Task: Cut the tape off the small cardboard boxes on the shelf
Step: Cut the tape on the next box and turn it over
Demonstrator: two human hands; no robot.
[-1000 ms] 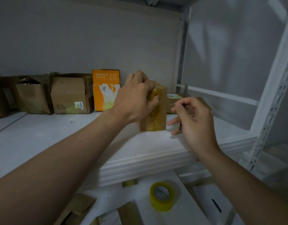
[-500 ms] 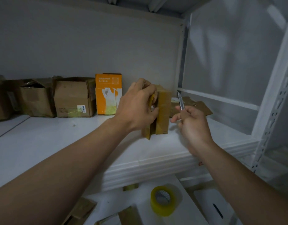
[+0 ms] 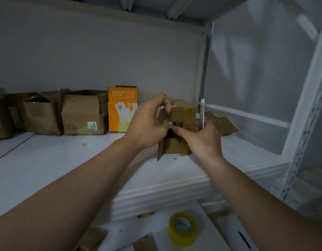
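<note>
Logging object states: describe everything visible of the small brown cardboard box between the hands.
The small brown cardboard box stands on the white shelf near its front edge. Glossy yellowish tape wraps its right side. Its near face gapes, flaps parted, dark inside. The left hand pinches the upper flap; the right hand, gripping a metal knife, reaches to the opening.

small box [image 3: 176, 144] on shelf [image 3: 48, 165], tape roll [image 3: 182, 229] below
</note>
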